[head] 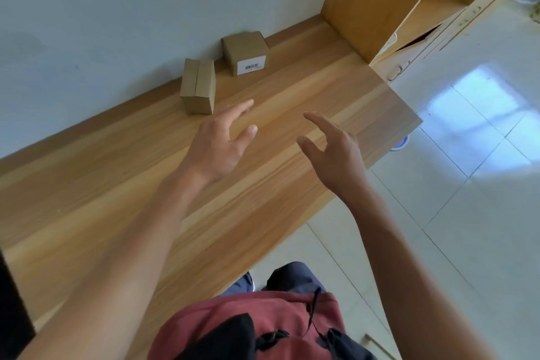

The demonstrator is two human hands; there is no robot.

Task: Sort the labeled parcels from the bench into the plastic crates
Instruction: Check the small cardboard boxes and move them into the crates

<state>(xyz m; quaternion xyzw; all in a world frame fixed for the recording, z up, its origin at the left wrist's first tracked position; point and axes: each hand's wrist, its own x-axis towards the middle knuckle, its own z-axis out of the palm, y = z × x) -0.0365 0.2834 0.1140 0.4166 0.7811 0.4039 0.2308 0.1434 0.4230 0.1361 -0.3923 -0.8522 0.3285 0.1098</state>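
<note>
Room: pale wall across the upper left of the frame, glossy white floor tiles [455,213] down the right side, a wooden cabinet [377,0] at the upper right.
Bench: long wood-grain bench [122,184] running from lower left to middle right, set against the wall.
Labeled parcel: small cardboard box [245,52] with a white barcode label [252,66], above centre, by the wall.
Second parcel: plain cardboard box [198,86] with a seam on top, just left of and below the labeled one, a small gap between them.
Left hand: left hand [219,143] at frame centre over the bench, fingers spread and nearly straight, holding nothing, fingertips near the plain box.
Right hand: right hand [336,149] right of centre, fingers loosely bent and apart, holding nothing.
Person: red top [263,316] at the bottom of the frame.
</note>
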